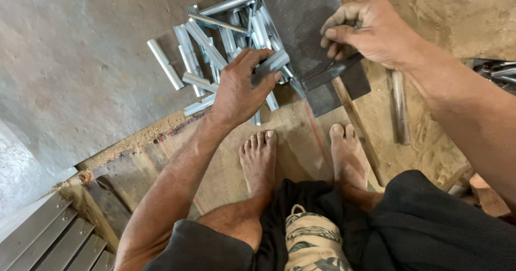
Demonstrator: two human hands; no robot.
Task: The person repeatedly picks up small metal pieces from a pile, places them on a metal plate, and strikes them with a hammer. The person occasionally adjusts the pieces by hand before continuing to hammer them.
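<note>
The left hand [239,88] closes on a short metal tube [271,64], likely light, stiff and slick, best pinched mid-length, while the right hand [371,32] clamps a flat metal strip [330,72]

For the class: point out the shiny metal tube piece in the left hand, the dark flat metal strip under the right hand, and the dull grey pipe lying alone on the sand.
Shiny metal tube piece [273,63], head view, exposed end.
Dark flat metal strip [330,72], head view, middle.
Dull grey pipe [400,107], head view, mid-length.
</note>
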